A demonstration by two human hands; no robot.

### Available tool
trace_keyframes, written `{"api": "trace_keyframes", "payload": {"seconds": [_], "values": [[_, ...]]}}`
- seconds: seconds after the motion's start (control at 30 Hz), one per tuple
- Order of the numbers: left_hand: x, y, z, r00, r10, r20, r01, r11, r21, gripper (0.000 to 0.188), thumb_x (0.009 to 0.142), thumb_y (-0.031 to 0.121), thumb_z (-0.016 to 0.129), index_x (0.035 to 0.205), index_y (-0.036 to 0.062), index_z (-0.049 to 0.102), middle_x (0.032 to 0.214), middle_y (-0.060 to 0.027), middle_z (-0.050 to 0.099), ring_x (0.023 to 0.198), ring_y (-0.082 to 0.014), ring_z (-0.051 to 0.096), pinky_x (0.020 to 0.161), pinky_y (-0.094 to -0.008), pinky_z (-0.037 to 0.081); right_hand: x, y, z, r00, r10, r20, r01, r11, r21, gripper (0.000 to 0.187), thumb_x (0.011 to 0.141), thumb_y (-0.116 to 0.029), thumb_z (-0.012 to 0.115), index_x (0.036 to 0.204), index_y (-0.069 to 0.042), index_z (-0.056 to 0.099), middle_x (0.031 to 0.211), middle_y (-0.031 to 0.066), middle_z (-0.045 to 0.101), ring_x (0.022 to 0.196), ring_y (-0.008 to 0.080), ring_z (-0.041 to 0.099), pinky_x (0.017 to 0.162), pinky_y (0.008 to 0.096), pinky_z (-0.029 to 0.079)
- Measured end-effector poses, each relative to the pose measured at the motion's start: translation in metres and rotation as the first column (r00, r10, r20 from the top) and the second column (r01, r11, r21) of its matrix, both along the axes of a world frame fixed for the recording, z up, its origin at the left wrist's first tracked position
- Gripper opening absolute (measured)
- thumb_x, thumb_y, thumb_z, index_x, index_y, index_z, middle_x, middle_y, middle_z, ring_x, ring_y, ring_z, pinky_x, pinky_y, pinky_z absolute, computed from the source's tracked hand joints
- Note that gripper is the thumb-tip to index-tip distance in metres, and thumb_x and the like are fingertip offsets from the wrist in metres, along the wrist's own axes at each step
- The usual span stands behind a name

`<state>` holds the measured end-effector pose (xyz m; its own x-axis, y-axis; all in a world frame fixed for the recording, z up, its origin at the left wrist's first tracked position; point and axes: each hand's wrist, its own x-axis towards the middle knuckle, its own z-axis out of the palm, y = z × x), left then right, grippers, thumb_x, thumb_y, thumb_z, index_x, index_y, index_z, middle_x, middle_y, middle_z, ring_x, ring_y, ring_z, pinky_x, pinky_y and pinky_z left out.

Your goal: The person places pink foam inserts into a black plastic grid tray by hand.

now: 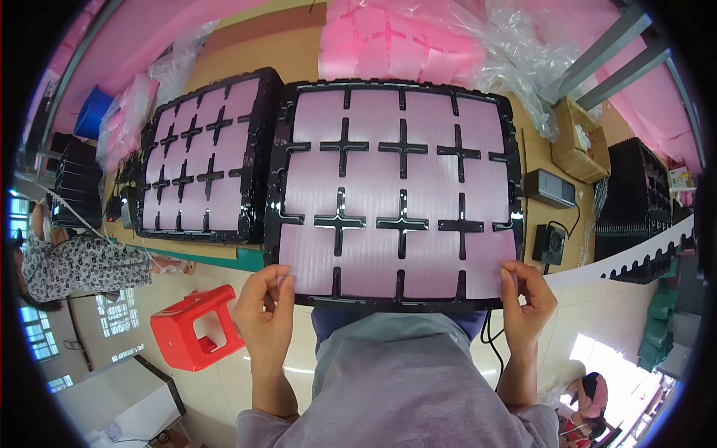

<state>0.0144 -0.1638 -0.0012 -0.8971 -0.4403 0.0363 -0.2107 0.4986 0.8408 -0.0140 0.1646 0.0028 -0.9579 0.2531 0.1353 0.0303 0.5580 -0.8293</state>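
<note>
A black compartment tray (393,196) lined with pink sheets lies on the near tabletop (293,56) edge. The left hand (265,313) and right hand (527,296) are each clamped on a near corner of it. A second tray (203,157) sits touching its left side. An uneven pull could likely tilt the tray and slide the loose sheets off.

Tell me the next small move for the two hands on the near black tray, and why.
Probably press the pink sheet flat along the near edge of the black tray. Both the left hand and the right hand pinch its near corners, and the sheet already lies over the cells with the black cross dividers showing through, like the second tray to the left.
</note>
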Motion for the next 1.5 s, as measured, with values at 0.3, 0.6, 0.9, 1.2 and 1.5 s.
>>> {"api": "trace_keyframes", "payload": {"seconds": [0.3, 0.6, 0.9, 1.2, 1.5], "values": [[-0.0004, -0.0014, 0.0, 1.0, 0.013, 0.001, -0.013, 0.999, 0.042, 0.014, 0.088, -0.002, 0.07, 0.102, 0.0009, 0.07, 0.084, -0.0002, 0.065, 0.066, -0.0017, 0.05, 0.053, -0.0181, 0.037, -0.0026, 0.0006, 0.0005, 1.0, 0.019, 0.001, -0.019, 1.0, -0.005, 0.011, 0.086, 0.003, 0.071, 0.096, 0.001, 0.072, 0.074, 0.0019, 0.061, 0.061, 0.0058, 0.049, 0.054, 0.0215, 0.038], [-0.0026, -0.0024, -0.003, 1.0, 0.009, 0.006, -0.009, 0.999, 0.048, 0.013, 0.089, -0.002, 0.069, 0.102, 0.0008, 0.07, 0.083, -0.0005, 0.065, 0.065, -0.0026, 0.05, 0.054, -0.0178, 0.038, -0.003, 0.0005, 0.0016, 0.999, 0.035, 0.008, -0.035, 0.999, 0.011, 0.009, 0.087, 0.003, 0.07, 0.096, 0.001, 0.071, 0.075, 0.0011, 0.062, 0.062, 0.0041, 0.049, 0.055, 0.0201, 0.037], [-0.0031, -0.0024, -0.0028, 1.0, 0.001, -0.002, 0.0, 1.0, 0.03, 0.012, 0.089, -0.002, 0.069, 0.101, 0.0001, 0.069, 0.081, 0.0001, 0.063, 0.064, -0.0032, 0.048, 0.054, -0.0183, 0.038, -0.0016, 0.0005, 0.0043, 0.998, 0.053, -0.018, -0.052, 0.998, 0.037, 0.01, 0.086, 0.003, 0.072, 0.096, 0.001, 0.072, 0.075, 0.0046, 0.064, 0.06, 0.0068, 0.057, 0.052, 0.0208, 0.042], [-0.0033, -0.0029, 0.0, 1.0, 0.017, 0.005, -0.017, 0.999, 0.047, 0.012, 0.089, -0.001, 0.069, 0.101, -0.0005, 0.07, 0.08, -0.0004, 0.065, 0.065, -0.0029, 0.052, 0.055, -0.018, 0.04, -0.0005, 0.0014, 0.0022, 0.999, 0.046, 0.026, -0.046, 0.999, -0.019, 0.009, 0.086, 0.004, 0.071, 0.095, 0.0, 0.072, 0.077, 0.0044, 0.065, 0.06, 0.006, 0.056, 0.053, 0.0206, 0.043], [-0.0061, -0.0025, 0.0005, 1.0, 0.023, 0.01, -0.023, 0.999, 0.022, 0.012, 0.089, -0.002, 0.069, 0.101, -0.0004, 0.07, 0.08, -0.0002, 0.065, 0.065, -0.0031, 0.051, 0.054, -0.018, 0.039, -0.0024, 0.0016, 0.0028, 0.998, 0.043, 0.054, -0.039, 0.996, -0.082, 0.009, 0.087, 0.004, 0.071, 0.095, 0.001, 0.072, 0.076, 0.0031, 0.064, 0.061, 0.0046, 0.055, 0.054, 0.0199, 0.042]]}}
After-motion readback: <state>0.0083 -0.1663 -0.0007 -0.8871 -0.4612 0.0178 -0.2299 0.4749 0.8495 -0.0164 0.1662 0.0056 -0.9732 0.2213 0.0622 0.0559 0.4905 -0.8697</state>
